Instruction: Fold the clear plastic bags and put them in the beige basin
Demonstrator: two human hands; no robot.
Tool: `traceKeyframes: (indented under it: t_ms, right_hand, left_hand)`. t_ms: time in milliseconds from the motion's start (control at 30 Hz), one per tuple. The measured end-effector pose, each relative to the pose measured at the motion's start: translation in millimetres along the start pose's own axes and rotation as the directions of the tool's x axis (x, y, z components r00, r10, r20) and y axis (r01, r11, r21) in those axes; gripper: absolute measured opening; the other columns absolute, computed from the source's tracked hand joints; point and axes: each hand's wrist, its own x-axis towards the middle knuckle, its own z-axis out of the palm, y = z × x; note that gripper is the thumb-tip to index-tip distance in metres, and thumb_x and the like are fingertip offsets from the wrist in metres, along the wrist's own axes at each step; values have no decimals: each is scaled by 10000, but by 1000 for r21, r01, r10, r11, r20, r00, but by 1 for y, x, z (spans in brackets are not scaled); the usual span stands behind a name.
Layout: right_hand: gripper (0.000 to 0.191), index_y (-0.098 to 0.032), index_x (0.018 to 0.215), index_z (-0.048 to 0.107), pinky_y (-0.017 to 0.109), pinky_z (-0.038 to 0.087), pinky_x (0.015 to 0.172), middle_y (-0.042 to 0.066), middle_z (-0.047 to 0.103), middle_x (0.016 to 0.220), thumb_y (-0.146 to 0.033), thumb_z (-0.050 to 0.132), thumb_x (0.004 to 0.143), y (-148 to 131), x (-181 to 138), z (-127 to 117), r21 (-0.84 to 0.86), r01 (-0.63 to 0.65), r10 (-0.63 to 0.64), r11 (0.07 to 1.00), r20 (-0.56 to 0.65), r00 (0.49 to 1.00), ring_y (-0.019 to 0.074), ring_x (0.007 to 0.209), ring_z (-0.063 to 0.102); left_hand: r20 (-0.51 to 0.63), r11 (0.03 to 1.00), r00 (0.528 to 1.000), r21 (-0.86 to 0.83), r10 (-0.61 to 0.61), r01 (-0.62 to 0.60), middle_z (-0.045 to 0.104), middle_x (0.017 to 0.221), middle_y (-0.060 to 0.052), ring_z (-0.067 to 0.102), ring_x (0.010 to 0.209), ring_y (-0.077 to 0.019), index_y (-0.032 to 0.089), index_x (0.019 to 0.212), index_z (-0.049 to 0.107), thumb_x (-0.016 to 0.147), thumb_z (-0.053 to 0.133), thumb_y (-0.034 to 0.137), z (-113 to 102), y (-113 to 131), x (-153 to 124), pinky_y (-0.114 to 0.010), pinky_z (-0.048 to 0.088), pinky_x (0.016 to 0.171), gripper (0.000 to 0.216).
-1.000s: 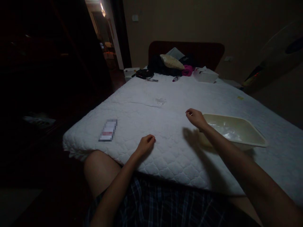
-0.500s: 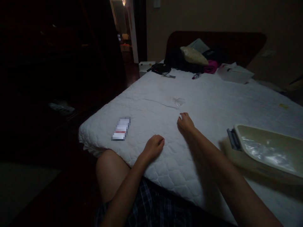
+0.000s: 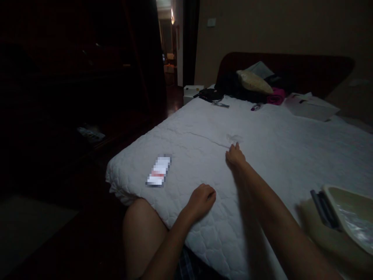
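While the left hand (image 3: 199,202) curls loosely over the near edge of the white quilted bed (image 3: 279,144) at lower centre, nothing shows in it; whether its fingertips meet I cannot tell. It seems to be idling there, clear of the other arm's reach. At lower right stands an open cream plastic box (image 3: 338,243) with a dark grey latch (image 3: 325,212), shiny clear film (image 3: 358,225) inside. Farther in, right of centre, the right hand (image 3: 236,156) has its fingertips slightly apart, at the near edge of a small crumpled piece of clear plastic (image 3: 234,137); contact is unclear. The arm is stretched, probably because the plastic lies well up the bed. Its long axis runs roughly left to right, with no distinct pointing end.
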Motion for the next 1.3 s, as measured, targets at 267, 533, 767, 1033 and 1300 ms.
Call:
traceKeyframes:
  t_ms: [267, 533, 767, 1033, 1300]
  right_hand:
    - [613, -7, 1363, 223, 480, 375, 868, 271, 480, 1206, -312, 378, 854, 0, -2, 8, -116, 48, -48, 992, -1, 999, 363, 1128, 428]
    - [266, -135, 905, 613, 352, 373, 840, 174, 593, 952, -208, 360, 861, 0, -87, -3, -59, 214, -218, 975, -74, 973, 264, 964, 527]
    - [320, -186, 639, 506, 254, 429, 593, 44, 578, 660, -430, 375, 798, 1, -172, -31, 730, 55, -169, 681, 85, 982, 171, 654, 544]
    - [333, -212, 793, 533, 297, 497, 614, 64, 640, 839, -530, 440, 758, 22, -230, -21, 959, -284, -131, -7, 280, 951, 198, 760, 596]
    - [329, -214, 842, 594, 325, 509, 757, 39, 667, 915, -517, 604, 713, 30, -244, 11, 893, -263, -131, -366, 230, 964, 201, 901, 609]
  left_hand:
    - [-30, 1000, 1000, 8, 1, -1, 586, 787, -51, 500, 776, -171, 171, 786, 601, 829, 434, 217, 7, -3, 0, -283, 383, 715, 179]
    - [-95, 999, 995, 29, -17, 20, 588, 787, -63, 505, 798, -187, 177, 796, 609, 830, 432, 215, 13, 2, 2, -324, 398, 764, 184]
    - [-307, 891, 938, -455, -162, 5, 407, 1261, -92, 422, 1147, -217, 239, 1141, 468, 694, 656, 254, 41, 12, -13, -351, 403, 916, 485]
    - [85, 426, 975, -889, -205, 167, 513, 1220, -97, 493, 1101, -250, 228, 1193, 421, 486, 811, 373, 54, 20, -23, -355, 412, 891, 821]
    - [125, 270, 943, -939, -309, 213, 644, 856, -42, 589, 785, -137, 134, 880, 603, 625, 739, 316, 54, 23, -24, -266, 436, 783, 341]
